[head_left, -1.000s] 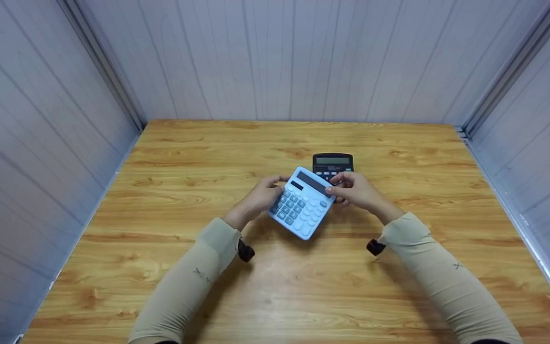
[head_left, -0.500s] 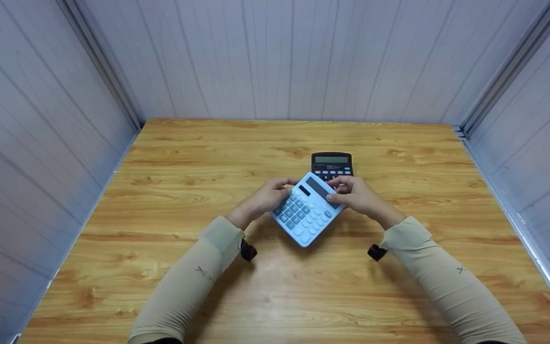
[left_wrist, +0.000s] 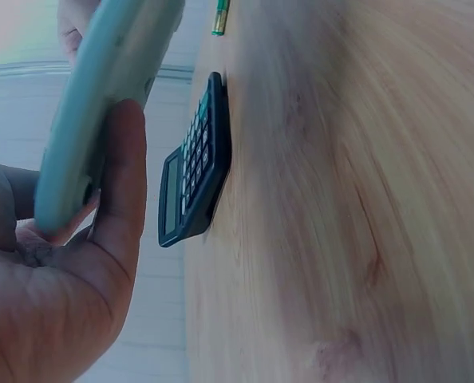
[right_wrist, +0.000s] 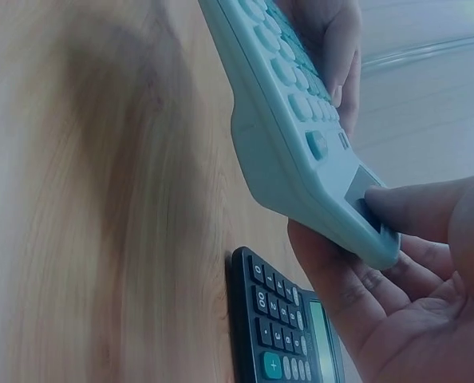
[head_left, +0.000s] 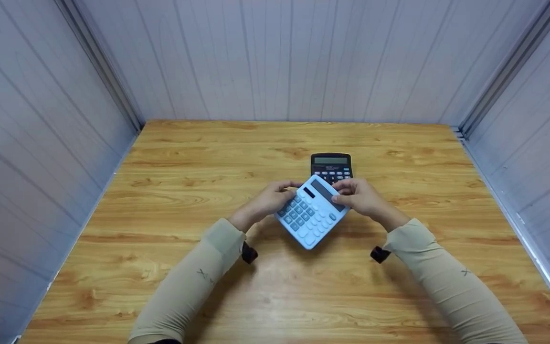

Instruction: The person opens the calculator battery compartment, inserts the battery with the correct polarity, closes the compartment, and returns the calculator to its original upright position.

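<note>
A light blue calculator [head_left: 314,212] is held tilted above the table, its keys facing up. The left hand [head_left: 271,199] grips its left edge; in the left wrist view that hand [left_wrist: 69,279] has fingers beneath the casing [left_wrist: 85,104]. At the display end, the right hand [head_left: 362,198] pinches the upper right corner. The right wrist view shows the right hand's [right_wrist: 412,279] thumb on the dark display strip and fingers under the body [right_wrist: 277,152]. Just behind lies a black calculator [head_left: 331,165] on the table, partly covered in the head view.
The wooden table [head_left: 265,296] has light panelled walls [head_left: 275,57] at its back and sides. In the left wrist view a small green and gold object [left_wrist: 220,17] lies beyond the black calculator [left_wrist: 195,163]. Dark wrist devices [head_left: 249,253] hang below both cuffs.
Both hands have moved the light blue calculator slightly right and toward the person, turning it a little clockwise. The black calculator stays where it was.
</note>
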The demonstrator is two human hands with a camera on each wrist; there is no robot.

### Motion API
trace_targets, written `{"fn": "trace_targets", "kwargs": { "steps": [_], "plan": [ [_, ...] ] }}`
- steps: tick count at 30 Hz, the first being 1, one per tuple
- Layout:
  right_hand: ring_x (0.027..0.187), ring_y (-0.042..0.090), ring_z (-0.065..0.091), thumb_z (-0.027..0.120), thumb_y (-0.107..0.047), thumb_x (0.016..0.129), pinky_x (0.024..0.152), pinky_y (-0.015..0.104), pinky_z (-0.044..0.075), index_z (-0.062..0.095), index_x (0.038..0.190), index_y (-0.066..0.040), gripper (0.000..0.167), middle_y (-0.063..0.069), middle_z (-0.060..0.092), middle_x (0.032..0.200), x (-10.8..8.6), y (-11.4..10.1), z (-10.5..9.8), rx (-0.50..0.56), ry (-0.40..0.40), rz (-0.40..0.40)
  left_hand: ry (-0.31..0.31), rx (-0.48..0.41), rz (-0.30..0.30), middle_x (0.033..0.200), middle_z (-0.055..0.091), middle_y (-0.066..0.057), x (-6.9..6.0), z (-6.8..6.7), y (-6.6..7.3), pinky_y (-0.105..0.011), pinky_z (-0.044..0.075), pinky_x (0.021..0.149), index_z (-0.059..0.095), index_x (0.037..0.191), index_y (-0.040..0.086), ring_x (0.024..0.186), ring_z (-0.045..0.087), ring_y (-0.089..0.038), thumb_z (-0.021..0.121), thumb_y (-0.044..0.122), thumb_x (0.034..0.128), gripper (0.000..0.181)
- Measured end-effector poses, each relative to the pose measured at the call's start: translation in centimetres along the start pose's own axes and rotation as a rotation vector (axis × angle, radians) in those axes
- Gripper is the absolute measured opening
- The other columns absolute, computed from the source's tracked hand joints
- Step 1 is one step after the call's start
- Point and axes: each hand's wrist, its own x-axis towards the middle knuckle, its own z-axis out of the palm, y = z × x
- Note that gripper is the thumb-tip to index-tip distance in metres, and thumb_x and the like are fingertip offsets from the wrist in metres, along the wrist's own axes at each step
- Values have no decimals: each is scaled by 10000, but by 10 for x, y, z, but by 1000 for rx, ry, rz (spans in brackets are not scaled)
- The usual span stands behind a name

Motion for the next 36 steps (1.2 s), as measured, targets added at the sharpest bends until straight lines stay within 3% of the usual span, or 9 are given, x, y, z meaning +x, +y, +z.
{"fn": "trace_targets", "kwargs": {
  "steps": [7,13,19,24,30,36],
  "plan": [
    [894,83,710,679,-12,1033,769,195,633,650,1378,118,369,121,774,1099,-2,5,-8,45,15,-28,107,127,144,1367,707,-148,-3,-3,-4,-427,567,1075,632,1508,98,1206,671,-263,587,276,1121,428],
    [883,90,748,674,-38,1042,783,217,656,646,1406,94,388,73,779,1083,-4,4,-18,76,25,8,134,218,323,1516,642,-163,-8,-9,-9,-495,565,1137,607,1519,79,1366,633,-339,661,342,1095,501],
    [881,83,757,668,-37,1038,788,216,656,642,1399,107,389,36,780,1058,-5,2,-27,80,19,16,150,511,555,1550,626,-99,-16,-14,-12,-436,558,1161,599,1535,86,1428,605,-293,732,479,1036,648],
    [841,67,747,673,-54,1037,764,202,646,626,1406,123,413,-12,774,995,-5,2,-33,76,13,34,153,736,715,1512,647,-120,-19,-16,-14,-453,533,1195,612,1517,67,1402,630,-299,843,534,928,787],
    [813,74,763,667,-26,1027,748,214,656,637,1371,153,389,-33,797,935,-5,4,-38,112,-14,38,118,946,884,1494,653,-152,-18,-14,-14,-453,567,1158,601,1523,65,1373,645,-308,936,525,827,899],
    [782,65,763,650,8,1018,714,217,657,597,1364,220,409,-38,795,898,-5,7,-36,160,-44,24,150,1179,1114,1450,691,-153,-16,-8,-12,-407,584,1136,631,1476,69,1350,667,-302,903,512,874,795]
  ]
}}
